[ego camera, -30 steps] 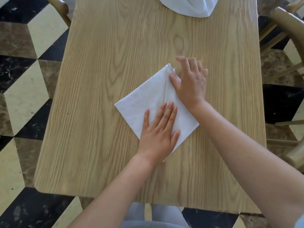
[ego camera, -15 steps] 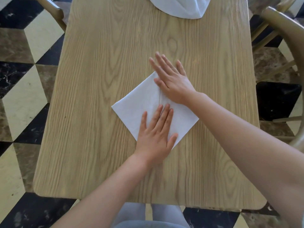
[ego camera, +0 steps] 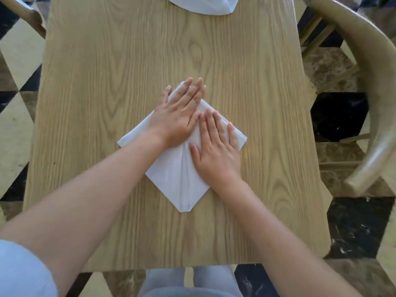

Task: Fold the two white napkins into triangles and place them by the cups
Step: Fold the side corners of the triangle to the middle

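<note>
Both hands have moved since a moment ago: the left hand was low on the napkin and now lies up near its far corner, and the right hand has slid down from that far corner onto the right side. The napkin also looks different now, with both side flaps folded in so they meet along a line down the middle.

Now the white napkin sits in the middle of the wooden table, turned like a diamond with one point toward the person. The left hand lies flat on it with fingers straight and close together, pressing the far part down. It grips nothing. The right hand is flat too, fingers straight, pressing the right flap just beside the middle line. It grips nothing either. The two hands are very close, almost touching.

At the far edge of the table lies a second white cloth, cut off by the top of the view. A wooden chair stands to the right of the table. The floor has black, cream and brown tiles.
</note>
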{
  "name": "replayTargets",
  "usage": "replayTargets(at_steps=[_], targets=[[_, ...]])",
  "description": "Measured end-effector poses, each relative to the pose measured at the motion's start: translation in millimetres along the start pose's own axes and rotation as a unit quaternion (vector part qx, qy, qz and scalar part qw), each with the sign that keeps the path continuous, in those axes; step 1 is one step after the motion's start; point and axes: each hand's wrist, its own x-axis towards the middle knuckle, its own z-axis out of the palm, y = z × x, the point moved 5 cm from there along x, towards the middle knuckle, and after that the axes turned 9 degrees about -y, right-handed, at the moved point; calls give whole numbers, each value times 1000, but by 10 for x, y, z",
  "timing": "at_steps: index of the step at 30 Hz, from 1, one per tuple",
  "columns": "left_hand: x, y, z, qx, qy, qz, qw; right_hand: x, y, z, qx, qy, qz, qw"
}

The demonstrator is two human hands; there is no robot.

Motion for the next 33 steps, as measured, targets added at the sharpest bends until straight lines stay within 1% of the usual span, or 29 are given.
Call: replayTargets(at_steps=[2,6,9,11,14,17,20,23,26,28,30,32,33], targets=[[5,-2,-13,1,4,6,1000,-161,109,3,7,5,22,1000],[-15,15,7,-1,7,5,1000,-473,291,0,18,7,105,994],[4,15,4,-6,8,3,1000,-369,57,-96,55,54,134,988],[7,3,6,-9,8,0,1000,-269,-210,-92,66,59,113,990],[7,10,19,-2,11,3,1000,-269,-408,65,36,24,82,996],[22,9,13,-6,11,10,1000,-375,-369,131,3,-4,58,998],[23,-5,21,0,13,8,1000,-600,-366,195,-19,-37,-13,999],[20,-6,38,-2,10,13,1000,-932,-321,267,-40,-59,-63,995],[15,-15,58,-4,8,10,1000,-1225,-273,257,-50,-84,-86,991],[15,-28,60,-5,-1,10,1000,-1351,-256,180,-15,-93,-105,990],[-5,-11,17,-29,-2,29,999,-1338,-220,19,64,-81,-134,986],[-91,-37,-104,-90,32,23,995,-1161,-99,-229,162,-20,-121,979],[-171,-91,-172,-114,62,-6,992,-1029,-2,-359,197,21,-94,976]])
